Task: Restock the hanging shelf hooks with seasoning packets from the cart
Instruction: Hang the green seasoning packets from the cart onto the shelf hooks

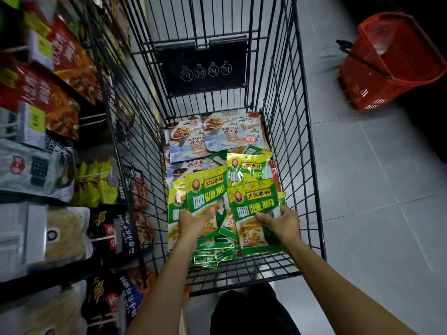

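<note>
Both my hands reach down into a black wire cart [303, 131]. My left hand [193, 222] grips a green and yellow seasoning packet [205, 192] by its lower part. My right hand [280, 222] grips another green and yellow packet [254, 204] at its right edge. More green packets [246, 168] lie stacked on the cart floor under them. Pale blue packets [191, 141] with noodle pictures lie at the cart's far end. The hanging shelf hooks [96, 176] with packets stand on my left.
The shelf at left holds red bags [48, 97], grey bags [33, 168] and dark packets [108, 228] hung close against the cart's side. A red shopping basket [387, 61] stands on the grey tiled floor at upper right. My dark trouser legs [244, 313] are behind the cart.
</note>
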Tool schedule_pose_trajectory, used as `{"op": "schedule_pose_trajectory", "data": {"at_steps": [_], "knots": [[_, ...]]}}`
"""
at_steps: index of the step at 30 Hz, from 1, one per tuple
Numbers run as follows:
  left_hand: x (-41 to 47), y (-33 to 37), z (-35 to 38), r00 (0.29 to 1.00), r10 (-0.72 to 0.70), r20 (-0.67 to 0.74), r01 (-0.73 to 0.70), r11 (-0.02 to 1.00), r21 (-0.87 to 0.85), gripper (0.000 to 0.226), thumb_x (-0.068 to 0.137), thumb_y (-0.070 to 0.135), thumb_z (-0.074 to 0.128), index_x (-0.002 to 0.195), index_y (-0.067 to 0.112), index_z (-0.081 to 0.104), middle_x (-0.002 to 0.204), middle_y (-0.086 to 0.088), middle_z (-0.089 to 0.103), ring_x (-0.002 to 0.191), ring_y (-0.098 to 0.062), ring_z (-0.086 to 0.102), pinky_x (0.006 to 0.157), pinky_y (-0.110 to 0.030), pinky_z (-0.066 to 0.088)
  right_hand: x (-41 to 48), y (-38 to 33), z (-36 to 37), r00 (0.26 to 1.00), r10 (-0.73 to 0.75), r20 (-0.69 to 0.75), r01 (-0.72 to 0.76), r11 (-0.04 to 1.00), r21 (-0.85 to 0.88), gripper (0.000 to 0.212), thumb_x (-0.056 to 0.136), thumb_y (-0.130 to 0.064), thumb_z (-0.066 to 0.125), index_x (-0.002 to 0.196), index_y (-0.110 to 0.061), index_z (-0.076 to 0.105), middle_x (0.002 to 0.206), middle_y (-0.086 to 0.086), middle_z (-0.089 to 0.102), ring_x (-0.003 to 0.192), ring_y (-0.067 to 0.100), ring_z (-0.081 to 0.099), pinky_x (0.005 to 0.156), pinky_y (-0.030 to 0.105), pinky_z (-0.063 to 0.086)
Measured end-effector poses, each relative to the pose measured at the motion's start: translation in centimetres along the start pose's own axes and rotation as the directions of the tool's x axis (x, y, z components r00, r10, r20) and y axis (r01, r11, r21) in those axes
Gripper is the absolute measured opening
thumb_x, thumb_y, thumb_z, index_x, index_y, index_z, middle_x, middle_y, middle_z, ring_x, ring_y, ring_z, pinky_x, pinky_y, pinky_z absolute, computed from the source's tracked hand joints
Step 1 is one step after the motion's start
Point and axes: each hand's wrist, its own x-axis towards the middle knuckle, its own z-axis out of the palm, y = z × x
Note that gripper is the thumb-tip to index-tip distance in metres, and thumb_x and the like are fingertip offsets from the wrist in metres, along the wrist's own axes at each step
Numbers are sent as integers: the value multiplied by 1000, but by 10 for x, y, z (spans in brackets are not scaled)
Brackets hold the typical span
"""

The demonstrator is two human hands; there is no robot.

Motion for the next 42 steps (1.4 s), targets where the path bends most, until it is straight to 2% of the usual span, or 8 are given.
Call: {"op": "schedule_pose_trajectory", "data": {"at_steps": [7,12,15,18,21,28,32,42], "knots": [[-40,40,-43,977,214,11,-213,976,-40,22,80,24,76,87,11,60,83,-12,58,71,-21,55,57,-24,41,-45,-65,-40,986,-109,129,62,945,322,24,69,-18,83,79,-9,63,74,5,72,64,16,72,53,28,56],[-104,92,-112,919,390,-53,-394,907,-148,15,77,34,78,80,24,67,78,3,69,72,-20,61,64,-31,48,-88,-145,-76,918,-275,284,144,901,409,42,63,-24,83,91,1,63,92,20,72,82,37,70,74,47,58],[-159,119,-158,853,494,-167,-518,841,-158,38,62,61,79,80,30,65,80,1,63,71,-17,56,62,-29,46,-121,-199,-88,841,-419,342,275,876,397,42,71,-31,80,90,-1,57,71,16,63,61,30,53,49,33,41],[-221,137,-199,771,520,-367,-598,790,-138,57,61,62,76,104,26,62,79,13,64,70,-7,58,66,-32,49,-160,-251,-92,728,-553,406,395,822,410,37,78,-32,76,74,-6,50,46,0,54,38,18,41,34,22,28],[-290,143,-232,638,534,-555,-668,742,-54,43,67,51,77,68,20,47,43,20,48,41,5,44,53,-27,36,-209,-296,-92,564,-663,493,466,748,473,37,83,-23,71,59,-8,49,39,-3,49,28,12,38,30,18,25],[-454,125,-276,280,484,-829,-758,641,118,8,77,27,76,82,30,70,72,10,70,64,-6,63,60,-19,47,-338,-351,-86,146,-764,629,544,593,594,37,79,-25,73,63,-5,46,45,1,50,41,12,49,46,17,38],[-534,101,-292,161,417,-894,-761,630,157,20,67,43,74,83,31,70,73,16,73,64,0,66,56,-15,51,-410,-353,-78,-51,-777,627,557,499,664,32,80,-28,75,78,-7,50,72,16,46,66,26,48,63,33,36],[-671,15,-306,-63,227,-972,-702,682,205,10,79,29,73,85,25,67,47,16,59,38,3,48,38,-13,36,-578,-307,-65,-446,-666,599,442,418,794,26,86,-15,67,63,-17,56,49,-15,61,48,-5,59,43,5,40]]}}
